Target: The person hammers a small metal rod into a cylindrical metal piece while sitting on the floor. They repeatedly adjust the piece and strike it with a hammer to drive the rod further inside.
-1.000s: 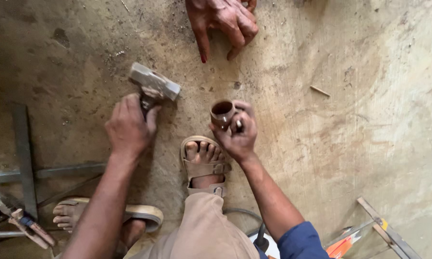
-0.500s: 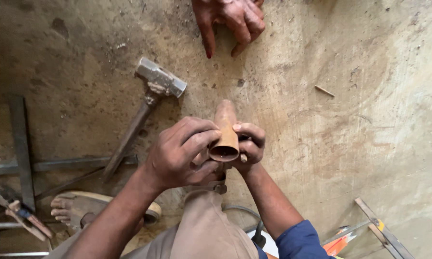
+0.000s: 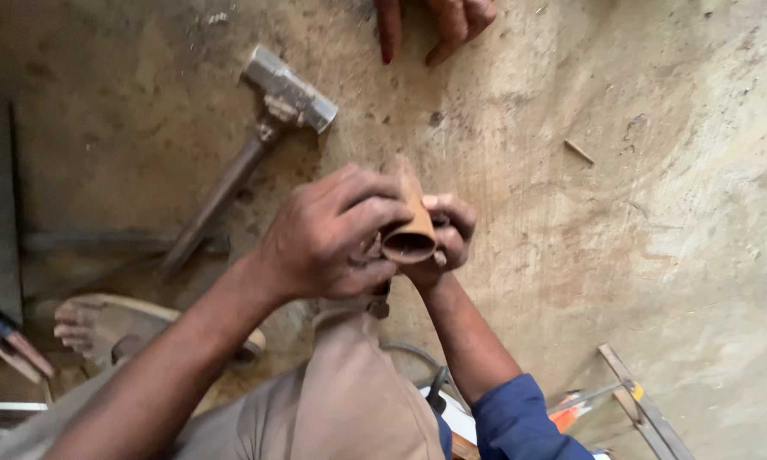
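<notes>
Both hands met over the knee, forearms angled in from below. Left hand [image 3: 328,234] curled around the side of a short brown tube [image 3: 407,223], fingers wrapped over it, grip closed on the tube. Right hand [image 3: 447,238] cupped the tube from the far side, thumb on top, grip also closed on it. Tube tilted, open mouth toward the camera, held off the floor between the two hands.

Up-left of the grips, well apart, a sledgehammer [image 3: 268,111] lay flat on the concrete floor [image 3: 639,213], head away, handle running down-left. Straight above, another person's hand [image 3: 439,21] rested fingers-down on the floor at the frame edge. Below-left, a sandalled foot [image 3: 94,324]. Far left, dark metal bars [image 3: 4,204] and a clamp-like tool [image 3: 8,341]. Below-right, a hacksaw [image 3: 622,396] near the blue sleeve [image 3: 520,422].

Bare floor lay right of the grips; left side crowded by hammer handle and bars.
</notes>
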